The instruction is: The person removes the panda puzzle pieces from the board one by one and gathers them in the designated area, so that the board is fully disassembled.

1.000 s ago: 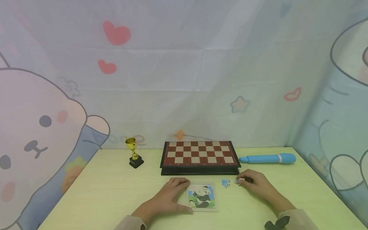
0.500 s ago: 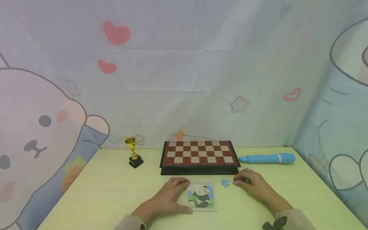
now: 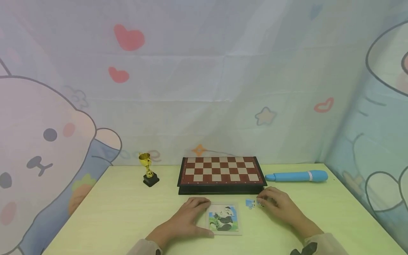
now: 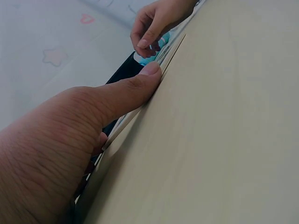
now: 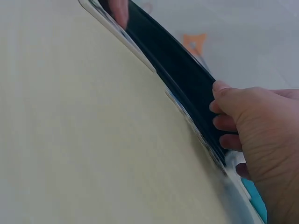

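Note:
In the head view my left hand [image 3: 186, 221] rests on the table, its thumb and fingers spread around the left side of a framed panda picture puzzle [image 3: 223, 218]. My left thumb [image 4: 140, 84] lies at the frame's near edge in the left wrist view. Just right of the frame is a small blue puzzle piece [image 3: 250, 203]. My right hand [image 3: 282, 206] is over a second small piece [image 3: 259, 202], which my fingers partly cover. In the right wrist view my right fingers are loosely bent above the table, and nothing shows between thumb and fingers.
Behind the puzzle lies a black-edged chessboard box [image 3: 222, 174] with red and white squares. A gold trophy cup [image 3: 148, 169] on a black base stands at the left. At the right is a blue toy microphone [image 3: 296, 176]. A printed cloth [image 3: 223, 88] hangs behind the table.
My right hand has moved slightly left, and the second piece has slid left with it, closer to the blue piece. My left hand and the framed puzzle have not visibly moved.

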A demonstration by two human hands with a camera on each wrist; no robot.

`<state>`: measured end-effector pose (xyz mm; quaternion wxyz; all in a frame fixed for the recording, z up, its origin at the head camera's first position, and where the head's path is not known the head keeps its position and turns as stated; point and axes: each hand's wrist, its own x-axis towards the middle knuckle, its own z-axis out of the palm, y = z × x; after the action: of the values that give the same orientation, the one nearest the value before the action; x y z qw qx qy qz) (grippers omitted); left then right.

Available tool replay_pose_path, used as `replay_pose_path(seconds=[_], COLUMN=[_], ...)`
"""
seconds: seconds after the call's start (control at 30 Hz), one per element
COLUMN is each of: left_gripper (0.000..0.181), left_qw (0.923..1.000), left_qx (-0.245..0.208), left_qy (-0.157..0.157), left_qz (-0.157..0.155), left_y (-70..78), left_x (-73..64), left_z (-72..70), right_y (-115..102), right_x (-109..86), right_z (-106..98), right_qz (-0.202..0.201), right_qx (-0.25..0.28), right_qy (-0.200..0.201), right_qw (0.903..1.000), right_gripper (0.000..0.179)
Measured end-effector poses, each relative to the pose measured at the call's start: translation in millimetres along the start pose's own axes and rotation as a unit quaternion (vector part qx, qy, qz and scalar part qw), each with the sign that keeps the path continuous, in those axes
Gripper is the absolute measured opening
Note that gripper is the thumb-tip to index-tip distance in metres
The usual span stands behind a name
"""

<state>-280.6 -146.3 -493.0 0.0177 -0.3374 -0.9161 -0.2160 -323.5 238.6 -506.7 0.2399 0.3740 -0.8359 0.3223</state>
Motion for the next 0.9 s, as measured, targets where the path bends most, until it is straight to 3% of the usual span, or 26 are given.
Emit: replay_pose_path(seconds=[0.1, 0.27, 0.5, 0.9], left_gripper=[0.101, 0.101, 0.100, 0.099], left_qw=[1.0000, 1.0000, 1.0000, 1.0000], left_qx=[0.001, -0.005, -0.008, -0.010], left_qy=[0.002, 0.001, -0.004, -0.001], left_qz=[0.000, 0.000, -0.001, 0.001], left_y=[-0.1, -0.7, -1.3, -0.1], left_x=[0.7, 1.3, 0.9, -0.4], left_z=[-0.7, 0.1, 3.9, 1.5], right_y=[-12.1, -41.8, -69.6, -65.8], right_x=[6.4, 16.2, 24.7, 35.6], right_z=[8.6, 28.6, 51.1, 61.8], right_qz=[-0.052, -0.104, -0.121, -0.106], right_qx=[0.004, -0.009, -0.010, -0.033], right_qy=[-0.004, -0.035, -0.061, -0.088], right_qw=[0.9986, 0.9940, 0.9907, 0.9900], right_gripper=[0.018, 0.021, 0.025, 0.026])
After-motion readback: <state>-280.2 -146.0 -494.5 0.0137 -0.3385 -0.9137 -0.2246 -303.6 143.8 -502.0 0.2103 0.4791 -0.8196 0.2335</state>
